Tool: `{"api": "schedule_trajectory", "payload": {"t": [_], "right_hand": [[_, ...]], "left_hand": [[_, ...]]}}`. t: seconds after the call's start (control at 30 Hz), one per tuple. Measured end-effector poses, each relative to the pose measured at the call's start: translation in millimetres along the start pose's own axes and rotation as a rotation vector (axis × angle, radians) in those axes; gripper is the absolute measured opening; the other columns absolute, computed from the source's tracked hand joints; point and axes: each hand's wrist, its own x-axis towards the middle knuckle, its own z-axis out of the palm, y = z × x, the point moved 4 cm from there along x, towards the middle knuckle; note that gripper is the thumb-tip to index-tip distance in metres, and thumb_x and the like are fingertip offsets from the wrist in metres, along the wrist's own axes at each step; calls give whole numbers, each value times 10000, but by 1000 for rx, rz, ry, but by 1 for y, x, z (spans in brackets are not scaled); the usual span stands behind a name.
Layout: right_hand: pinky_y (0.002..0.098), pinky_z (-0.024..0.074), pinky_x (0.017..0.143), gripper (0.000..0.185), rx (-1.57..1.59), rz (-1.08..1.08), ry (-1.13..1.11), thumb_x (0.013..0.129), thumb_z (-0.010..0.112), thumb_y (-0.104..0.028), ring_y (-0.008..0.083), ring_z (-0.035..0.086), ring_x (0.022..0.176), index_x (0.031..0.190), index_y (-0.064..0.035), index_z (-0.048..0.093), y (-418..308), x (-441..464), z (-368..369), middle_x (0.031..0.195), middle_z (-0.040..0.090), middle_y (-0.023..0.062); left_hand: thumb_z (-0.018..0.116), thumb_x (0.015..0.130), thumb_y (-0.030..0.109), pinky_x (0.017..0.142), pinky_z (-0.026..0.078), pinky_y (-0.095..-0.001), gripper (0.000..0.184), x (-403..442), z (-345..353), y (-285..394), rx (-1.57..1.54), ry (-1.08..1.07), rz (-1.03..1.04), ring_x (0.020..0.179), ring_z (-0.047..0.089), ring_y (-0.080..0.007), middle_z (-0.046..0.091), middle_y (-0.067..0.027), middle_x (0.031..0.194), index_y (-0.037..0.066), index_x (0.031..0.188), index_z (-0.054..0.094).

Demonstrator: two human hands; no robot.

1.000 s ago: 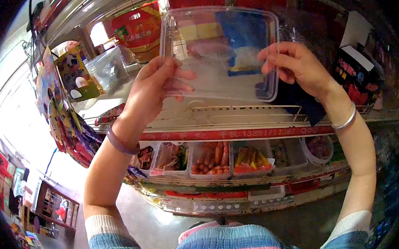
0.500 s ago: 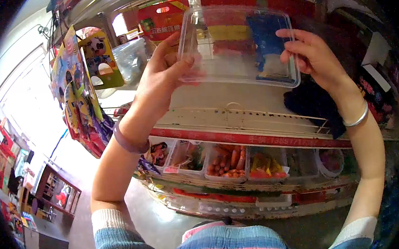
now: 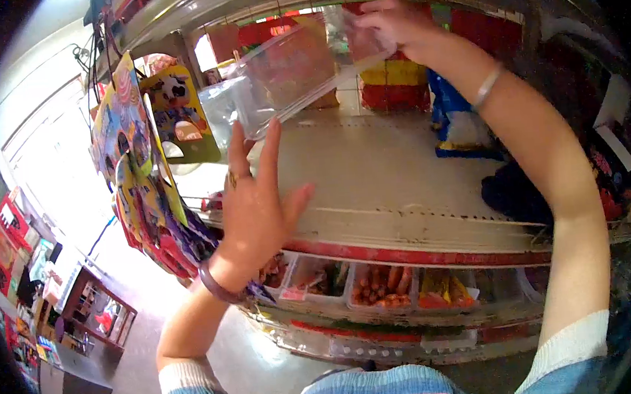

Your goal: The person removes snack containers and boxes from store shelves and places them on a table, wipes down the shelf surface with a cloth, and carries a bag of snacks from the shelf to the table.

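A clear plastic box (image 3: 295, 66) is held up over the shelf, tilted with its right end higher. My right hand (image 3: 391, 29) grips that right end, with some fingers behind the plastic. Below the box's lower left corner, my left hand (image 3: 253, 201) is open, fingers stretched upward and thumb out to the side. Its fingertips are close to the corner; whether they touch is hard to tell. Behind the box stand red packages, and to the right is a blue and white bag (image 3: 464, 124).
Under my hands runs the white shelf board (image 3: 372, 171) with a red front strip (image 3: 400, 255). Bins of packaged sausages (image 3: 381, 284) and other food sit below. Colourful packets (image 3: 133, 158) hang at the left. Dark cloth-like material (image 3: 513, 194) lies at the right.
The plastic box has moved left and tilted, its right end rising. My left hand has let go and dropped lower. My right hand has moved up and left with the box.
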Motion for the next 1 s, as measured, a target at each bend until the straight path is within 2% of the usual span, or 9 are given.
{"api": "schedule_trajectory", "payload": {"t": [0.1, 0.2, 0.23, 0.33, 0.37, 0.67, 0.83, 0.9, 1.0], "right_hand": [[250, 357, 459, 145, -123, -52, -10, 822, 627, -169, 124, 499, 495, 765, -38, 649, 0, 62, 30, 672, 609, 55], [293, 364, 448, 176, -26, -33, 62, 807, 636, -184, 155, 474, 447, 693, -50, 641, 12, 121, 60, 637, 604, 56], [294, 373, 451, 177, -5, -34, 85, 810, 634, -184, 156, 482, 452, 701, -46, 641, 17, 139, 75, 645, 606, 60], [296, 399, 458, 181, -7, -7, 154, 820, 629, -187, 161, 505, 469, 724, -34, 642, 33, 174, 130, 670, 612, 73], [296, 407, 461, 183, -18, 2, 164, 824, 628, -187, 163, 513, 474, 732, -30, 642, 39, 181, 149, 678, 615, 78], [302, 485, 483, 208, -327, -46, -171, 855, 614, -194, 178, 583, 524, 803, 5, 643, 62, 207, 274, 752, 633, 117], [305, 528, 496, 228, -437, -129, -392, 872, 606, -198, 186, 621, 552, 842, 25, 644, 55, 190, 262, 794, 644, 139], [331, 568, 592, 330, -180, 154, -485, 902, 575, -226, 199, 656, 651, 1039, 74, 571, 8, 121, 223, 841, 641, 143], [317, 555, 601, 376, -340, -1, -695, 893, 591, -233, 180, 647, 669, 1117, 65, 545, -8, 47, 159, 813, 638, 120]], "left_hand": [[700, 757, 182, 773, 534, -373, 890, -5, -2, -12, -80, 8, -49, 1136, 493, -388, -73, -243, 1508, 65, 1457, 162], [749, 714, 249, 859, 490, -450, 932, -5, -3, -14, -80, -2, 17, 1231, 389, -480, 19, -329, 1464, 58, 1443, 201], [705, 750, 287, 834, 498, -439, 763, -3, -1, -14, -14, -68, 4, 1174, 465, -434, 250, -297, 1423, 57, 1384, 350], [624, 809, 249, 843, 492, -412, 542, -6, 13, -23, 111, -150, 133, 1088, 514, -379, 440, -180, 1343, 107, 1308, 467], [598, 823, 254, 846, 483, -422, 431, -3, 8, -20, 81, -112, 105, 1057, 528, -354, 549, -142, 1214, 108, 1225, 542], [615, 808, 277, 822, 486, -440, 470, -1, 10, -31, 42, -179, 121, 1035, 532, -345, 544, -153, 1193, 106, 1236, 522], [605, 821, 271, 806, 490, -447, 450, 1, 13, -30, 43, -217, 101, 993, 557, -361, 562, -163, 1166, 106, 1231, 521], [596, 832, 266, 803, 490, -452, 437, 2, 15, -30, 36, -236, 78, 976, 565, -369, 574, -167, 1152, 102, 1230, 523], [591, 840, 341, 716, 506, -424, 426, 4, 19, -29, 46, -149, 142, 879, 603, -347, 604, -172, 1071, 56, 1157, 574]]}}
